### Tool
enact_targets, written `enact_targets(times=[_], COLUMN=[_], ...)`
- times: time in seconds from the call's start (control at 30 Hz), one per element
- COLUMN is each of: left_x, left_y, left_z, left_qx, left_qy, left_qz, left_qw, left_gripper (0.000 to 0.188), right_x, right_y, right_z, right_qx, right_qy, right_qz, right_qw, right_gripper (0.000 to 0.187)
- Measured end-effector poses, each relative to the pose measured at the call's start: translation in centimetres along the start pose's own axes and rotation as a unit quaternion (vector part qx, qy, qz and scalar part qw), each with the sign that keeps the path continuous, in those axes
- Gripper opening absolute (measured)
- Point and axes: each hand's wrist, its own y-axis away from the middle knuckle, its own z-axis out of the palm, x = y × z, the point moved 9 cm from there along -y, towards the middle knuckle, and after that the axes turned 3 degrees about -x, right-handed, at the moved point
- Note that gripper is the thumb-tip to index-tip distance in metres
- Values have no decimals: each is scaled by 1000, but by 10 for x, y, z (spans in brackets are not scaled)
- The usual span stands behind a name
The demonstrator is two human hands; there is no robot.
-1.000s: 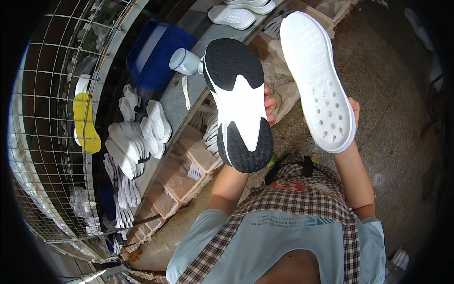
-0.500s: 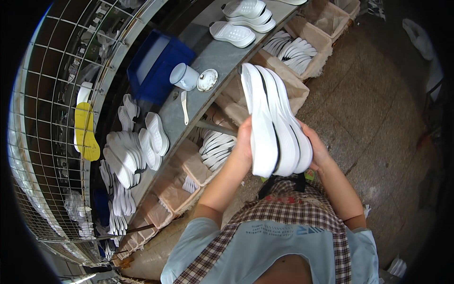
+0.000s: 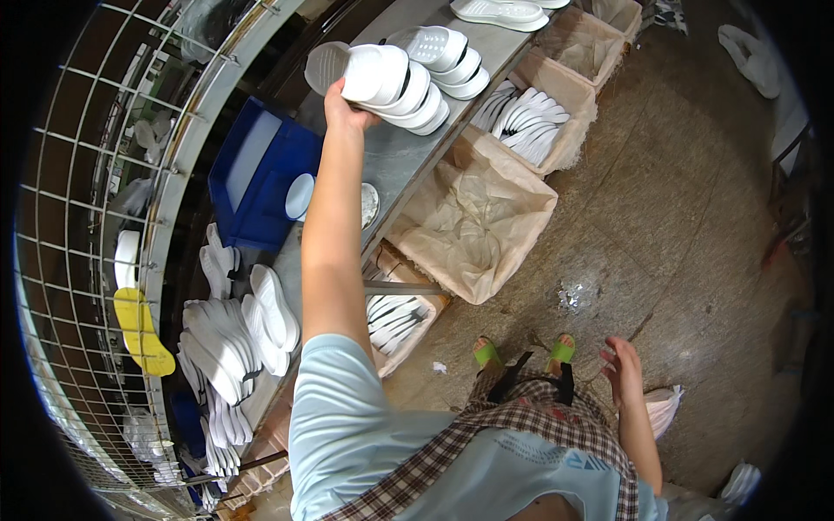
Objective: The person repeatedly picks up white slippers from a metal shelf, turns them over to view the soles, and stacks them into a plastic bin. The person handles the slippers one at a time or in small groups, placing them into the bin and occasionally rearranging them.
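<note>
I have a white shoe sole in my left hand, arm stretched out over the grey metal workbench. The fingers are wrapped round its near end, and the sole sits at the top of a slanting stack of white soles on the bench; I cannot tell whether it already rests on the sole below or hangs just above it. My right hand hangs low at my side over the stone floor, fingers loosely spread and holding nothing.

Just beside the stack, toward me, a blue plastic tray lies on the bench with a white enamel cup and a round lid near it. More white soles lie in rows farther along, and a yellow insole hangs on the wire mesh rack behind. Under the bench edge stand cloth-lined bins: an empty one and one filled with soles.

The stack leans, I judge, so a sole set down off-centre could make the upper ones slide toward the bench edge and drop into the bins or onto the floor. My reach is long, and the forearm passes right above the cup, so a careless pull back could knock it.
</note>
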Motion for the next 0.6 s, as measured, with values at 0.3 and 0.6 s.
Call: enact_targets(times=[0.3, 0.6], left_x=[-40, -24], left_y=[-66, 137], left_z=[-21, -19], left_qx=[22, -92], left_qy=[5, -320], left_qz=[-64, 209], left_qw=[998, 919], left_gripper=[36, 61], right_x=[8, -11], right_y=[11, -35], right_z=[-30, 33], right_qx=[73, -68], right_qy=[-19, 94], right_qz=[21, 26], right_qw=[997, 993], right_gripper=[40, 44])
